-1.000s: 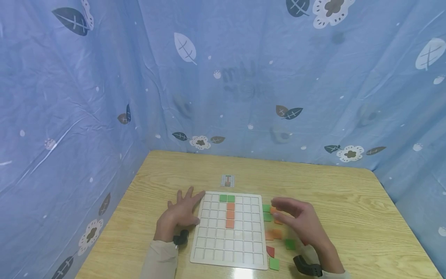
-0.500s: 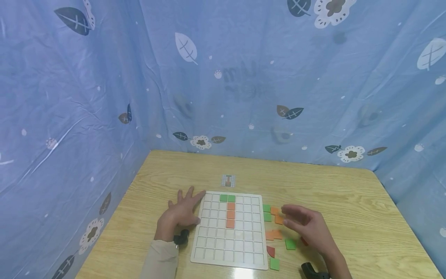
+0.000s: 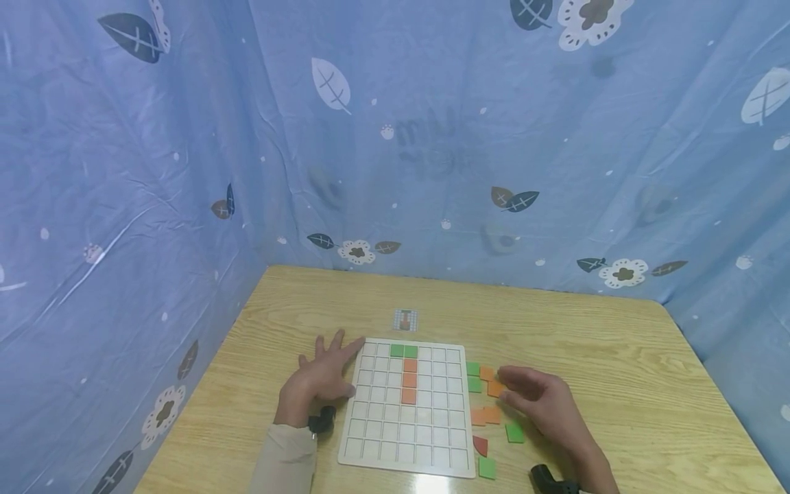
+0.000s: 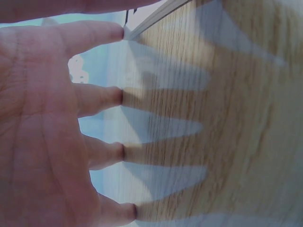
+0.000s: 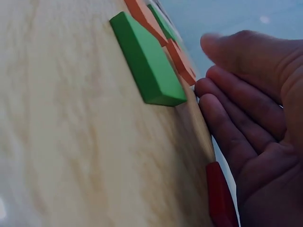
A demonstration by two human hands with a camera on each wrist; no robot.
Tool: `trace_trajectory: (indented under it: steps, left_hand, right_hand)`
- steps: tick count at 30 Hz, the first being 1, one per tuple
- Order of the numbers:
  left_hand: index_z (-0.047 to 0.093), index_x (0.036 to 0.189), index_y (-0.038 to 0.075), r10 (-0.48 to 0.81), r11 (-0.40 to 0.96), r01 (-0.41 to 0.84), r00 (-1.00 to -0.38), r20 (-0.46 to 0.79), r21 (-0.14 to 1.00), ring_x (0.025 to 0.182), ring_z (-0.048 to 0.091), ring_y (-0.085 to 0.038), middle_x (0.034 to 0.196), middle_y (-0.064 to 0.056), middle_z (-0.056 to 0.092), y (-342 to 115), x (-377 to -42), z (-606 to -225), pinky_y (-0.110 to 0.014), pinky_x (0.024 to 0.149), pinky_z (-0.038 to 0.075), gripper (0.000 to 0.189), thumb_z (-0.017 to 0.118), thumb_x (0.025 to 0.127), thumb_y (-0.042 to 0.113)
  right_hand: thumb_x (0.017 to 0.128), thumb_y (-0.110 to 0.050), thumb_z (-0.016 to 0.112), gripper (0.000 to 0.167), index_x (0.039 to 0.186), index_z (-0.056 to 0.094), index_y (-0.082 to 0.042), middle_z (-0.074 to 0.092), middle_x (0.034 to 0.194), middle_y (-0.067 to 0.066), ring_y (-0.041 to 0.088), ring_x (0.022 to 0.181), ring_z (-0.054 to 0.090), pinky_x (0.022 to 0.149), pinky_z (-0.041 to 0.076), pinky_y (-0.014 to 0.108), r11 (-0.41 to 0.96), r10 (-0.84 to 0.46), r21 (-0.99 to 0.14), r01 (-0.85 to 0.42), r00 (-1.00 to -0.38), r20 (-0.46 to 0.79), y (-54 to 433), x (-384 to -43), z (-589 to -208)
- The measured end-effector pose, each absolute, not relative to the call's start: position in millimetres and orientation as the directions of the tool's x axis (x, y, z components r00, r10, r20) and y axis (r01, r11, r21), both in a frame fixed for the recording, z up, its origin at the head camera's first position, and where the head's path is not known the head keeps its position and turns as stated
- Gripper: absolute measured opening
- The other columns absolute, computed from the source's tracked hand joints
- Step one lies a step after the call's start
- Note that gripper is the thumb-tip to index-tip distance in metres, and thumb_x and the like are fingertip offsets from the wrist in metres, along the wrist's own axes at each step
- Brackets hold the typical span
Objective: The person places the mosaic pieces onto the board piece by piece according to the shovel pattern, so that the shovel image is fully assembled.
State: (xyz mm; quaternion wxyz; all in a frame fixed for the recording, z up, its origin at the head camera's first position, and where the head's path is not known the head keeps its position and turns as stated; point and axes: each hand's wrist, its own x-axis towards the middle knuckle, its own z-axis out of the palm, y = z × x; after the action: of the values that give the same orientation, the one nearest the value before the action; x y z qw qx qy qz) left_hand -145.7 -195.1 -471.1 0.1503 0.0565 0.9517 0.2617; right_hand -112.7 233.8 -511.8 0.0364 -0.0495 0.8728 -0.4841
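Observation:
A white grid board (image 3: 379,453) lies on the table, with two green tiles (image 3: 404,350) side by side in its far row and a column of orange tiles (image 3: 410,380) below. My left hand (image 3: 321,377) has its fingers spread, thumb and index finger touching the board's left edge. In the left wrist view its fingertips (image 4: 116,97) meet the wood. Beside the loose orange tile (image 3: 496,389), my right hand (image 3: 546,401) hovers with loosely bent fingers, thumb apart, nothing held. The right wrist view shows a green tile (image 5: 147,61) and a red piece (image 5: 220,194) near it.
Right of the board lie more loose pieces: green tiles (image 3: 472,369), orange tiles (image 3: 492,414), a red curved-edge piece (image 3: 480,446) and a green tile (image 3: 487,468). A small patterned card (image 3: 405,320) lies beyond the board. Blue curtains (image 3: 444,171) surround the wooden table (image 3: 617,357).
My right hand has drawn back to the right from the board, uncovering the orange tiles there, then shifted slightly. The left hand stays in place at the board's edge.

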Motion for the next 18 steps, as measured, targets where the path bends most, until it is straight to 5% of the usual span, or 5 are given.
trace_trajectory:
  steps: [18]
  left_hand:
    - [0.048, 0.167, 0.019, 0.186, 0.854, 0.026, -0.948, -0.259, 0.519, 0.162, 0.006, -0.068, 0.18, -0.029, 0.021, -194.8, -144.7, -470.2, -0.095, 0.116, 0.008, 0.1, 0.089, 0.077, 0.007]
  right_hand:
    - [0.091, -0.017, 0.089, 0.036, 0.126, 0.081, -0.025, 0.082, 0.123, -0.007, 0.011, 0.116, 0.076, 0.098, 0.059, 0.023, 0.602, -0.062, -0.798, -0.018, -0.998, -0.025, 225.6, -110.8, -514.6]
